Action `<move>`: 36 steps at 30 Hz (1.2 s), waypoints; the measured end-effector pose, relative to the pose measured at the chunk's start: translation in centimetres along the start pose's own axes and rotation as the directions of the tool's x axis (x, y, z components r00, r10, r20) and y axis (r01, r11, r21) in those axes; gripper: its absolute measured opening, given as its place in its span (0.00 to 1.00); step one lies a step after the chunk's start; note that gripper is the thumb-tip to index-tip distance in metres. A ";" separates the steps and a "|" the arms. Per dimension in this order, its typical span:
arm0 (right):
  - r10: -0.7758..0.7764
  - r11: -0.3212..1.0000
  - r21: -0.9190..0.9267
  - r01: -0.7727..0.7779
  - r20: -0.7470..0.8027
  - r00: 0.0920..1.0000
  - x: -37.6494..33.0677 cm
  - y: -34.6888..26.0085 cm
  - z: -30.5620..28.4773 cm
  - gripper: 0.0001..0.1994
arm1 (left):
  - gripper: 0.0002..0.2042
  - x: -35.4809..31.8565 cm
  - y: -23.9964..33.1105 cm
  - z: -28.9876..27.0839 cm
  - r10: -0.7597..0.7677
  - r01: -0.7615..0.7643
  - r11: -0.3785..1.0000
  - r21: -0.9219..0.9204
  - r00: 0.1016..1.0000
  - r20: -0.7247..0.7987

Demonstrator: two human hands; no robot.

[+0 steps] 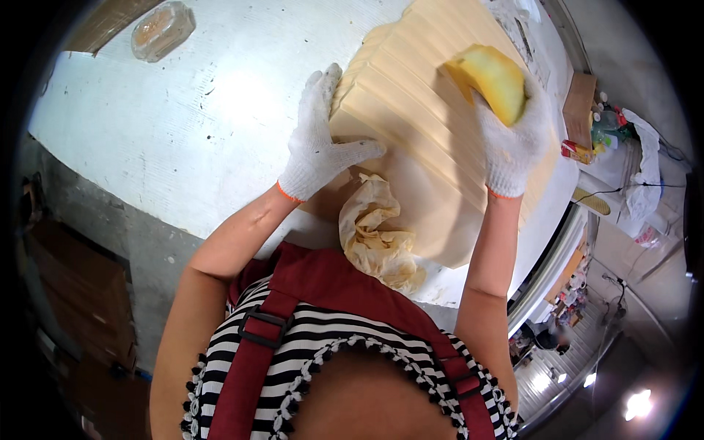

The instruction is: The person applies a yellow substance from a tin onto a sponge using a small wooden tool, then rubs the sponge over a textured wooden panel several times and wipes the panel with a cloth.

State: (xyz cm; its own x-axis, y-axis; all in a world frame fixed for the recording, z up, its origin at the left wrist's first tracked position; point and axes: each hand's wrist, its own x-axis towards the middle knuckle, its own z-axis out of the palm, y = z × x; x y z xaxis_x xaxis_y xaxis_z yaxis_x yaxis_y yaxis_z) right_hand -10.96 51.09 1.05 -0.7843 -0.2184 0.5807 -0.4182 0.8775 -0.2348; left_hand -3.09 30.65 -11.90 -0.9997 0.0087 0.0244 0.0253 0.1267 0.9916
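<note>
A large cream panel with ridges like pleats (414, 103) lies on the white table. My left hand (319, 139), in a white knit glove with an orange cuff, rests at the panel's left edge, its fingers stretched along the side and the thumb reaching over the panel. My right hand (513, 143), gloved the same way, grips a bent yellow sponge (490, 79) over the panel's right part. Its fingers are partly hidden by the sponge. Close to my body, a crumpled cream cloth or paper (378, 238) lies against the panel's near end.
A clear wrapped package (163, 31) sits at the table's far left, near a brown cardboard piece (110, 26). Off to the right are bottles (607, 121), a white plastic bag (644, 158) and a cardboard box (579, 106). Another person (550, 337) is far off at lower right.
</note>
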 end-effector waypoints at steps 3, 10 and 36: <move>0.007 1.000 -0.018 -0.006 0.043 0.999 0.2 -0.7 -0.6 0.22 | 0.55 0.0 -0.1 0.0 0.024 -0.024 1.000 -0.006 1.000 0.007; -0.060 0.971 -0.208 0.114 0.251 0.966 -0.8 0.9 -2.8 0.23 | 0.54 0.3 0.2 0.1 -0.029 0.029 1.000 0.001 1.000 0.010; -0.059 0.981 -0.161 0.105 0.267 0.962 -1.5 1.4 -2.9 0.24 | 0.55 0.4 0.1 0.0 -0.024 0.025 0.999 -0.031 1.000 0.018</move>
State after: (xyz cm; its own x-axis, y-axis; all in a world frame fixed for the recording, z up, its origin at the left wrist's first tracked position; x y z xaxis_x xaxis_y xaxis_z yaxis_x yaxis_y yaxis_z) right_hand -9.08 53.87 2.09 -0.8522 -0.3755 0.3643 -0.4186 0.9071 -0.0443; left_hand -3.45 30.69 -11.79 -0.9997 0.0230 -0.0020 0.0003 0.0964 0.9953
